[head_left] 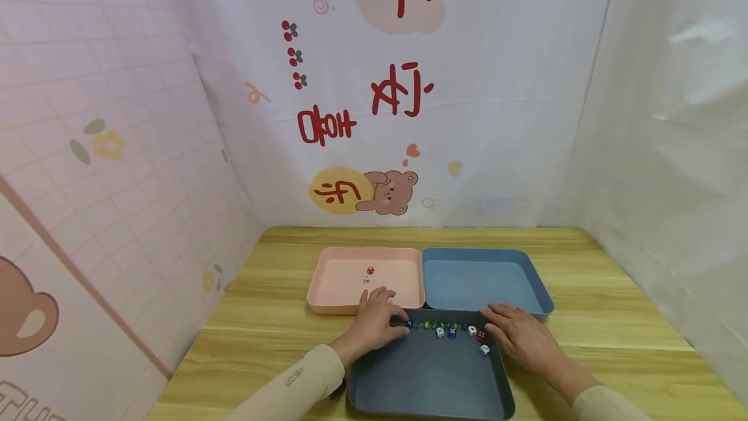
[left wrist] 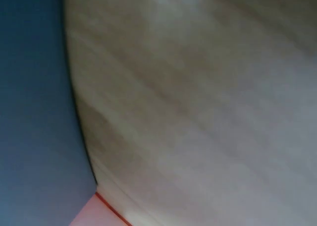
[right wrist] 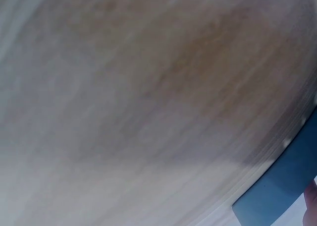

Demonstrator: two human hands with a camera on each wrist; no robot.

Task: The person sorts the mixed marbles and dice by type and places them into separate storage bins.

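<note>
A blue die [head_left: 409, 324] lay in the far left corner of a dark tray [head_left: 429, 375] on a wooden table [head_left: 269, 304]. The left hand [head_left: 376, 320] reached in over that corner, forefinger and thumb bent to either side of the die; whether they pinched it or had only come up to it could not be told. The right hand [head_left: 520, 336] lay over the tray's far right corner, fingers loosely extended and grasping nothing that could be seen.

Between the hands, along the tray's far wall, were small green pieces [head_left: 439, 325], a second blue die [head_left: 452, 334], a few white dice [head_left: 485, 349] and a red die [head_left: 481, 336]. Beyond stood a pink tray [head_left: 317, 288], with another red die [head_left: 371, 270] and a white die [head_left: 366, 279] in it, and beside that a blue tray [head_left: 485, 278].

The step in hand appeared to be picking out the corner die; the next move seemed to call for a firm pinch and a lift clear of the wall. Behind hung a white cloth [head_left: 497, 115] with red characters and a cartoon bear.
</note>
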